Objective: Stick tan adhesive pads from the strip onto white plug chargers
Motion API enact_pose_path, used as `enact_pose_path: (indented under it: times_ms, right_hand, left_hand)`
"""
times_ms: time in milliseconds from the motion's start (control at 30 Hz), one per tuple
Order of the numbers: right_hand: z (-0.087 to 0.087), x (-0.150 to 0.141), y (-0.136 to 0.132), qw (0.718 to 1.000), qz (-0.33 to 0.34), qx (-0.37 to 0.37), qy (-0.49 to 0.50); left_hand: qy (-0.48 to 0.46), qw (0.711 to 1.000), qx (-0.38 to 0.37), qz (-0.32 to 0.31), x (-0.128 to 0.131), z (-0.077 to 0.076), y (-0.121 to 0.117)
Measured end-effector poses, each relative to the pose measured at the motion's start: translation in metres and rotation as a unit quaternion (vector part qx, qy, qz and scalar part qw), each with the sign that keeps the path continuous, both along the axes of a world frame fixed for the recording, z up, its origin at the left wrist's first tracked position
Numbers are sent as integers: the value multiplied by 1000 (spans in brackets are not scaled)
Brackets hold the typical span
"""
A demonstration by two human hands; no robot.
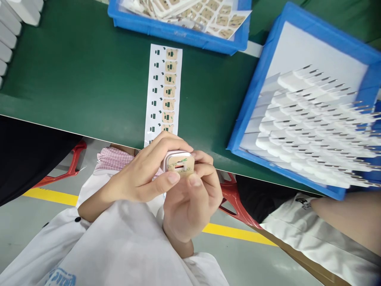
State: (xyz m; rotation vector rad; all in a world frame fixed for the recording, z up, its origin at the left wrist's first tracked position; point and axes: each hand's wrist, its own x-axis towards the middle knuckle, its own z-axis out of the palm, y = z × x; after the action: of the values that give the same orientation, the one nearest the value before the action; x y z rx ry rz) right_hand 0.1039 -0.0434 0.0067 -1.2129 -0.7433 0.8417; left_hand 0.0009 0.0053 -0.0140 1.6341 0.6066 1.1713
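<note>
Left hand (145, 169) and right hand (192, 198), both clamped on a round-cornered white block (175, 153) with a printed tan sticker (172, 163).

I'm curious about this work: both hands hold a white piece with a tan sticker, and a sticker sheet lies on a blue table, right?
The table is green, not blue, in the head view. The sticker sheet lies there, and the left hand and right hand hold the white piece.

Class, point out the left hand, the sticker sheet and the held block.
Left hand (143, 171), head view: its back.
Sticker sheet (160, 95), head view: white strip.
Held block (187, 166), head view: tan face.
</note>
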Motion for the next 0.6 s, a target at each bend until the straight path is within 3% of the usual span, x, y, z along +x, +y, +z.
enact_pose_path:
  times_ms: [433, 600]
  right_hand:
    - [-11, 4, 2, 995, 13, 22, -96]
    - [-21, 3, 8, 997, 58, -4, -59]
  left_hand:
    - [0, 997, 14, 71, 3, -5, 3]
    - [-9, 992, -45, 118, 9, -9, 1]
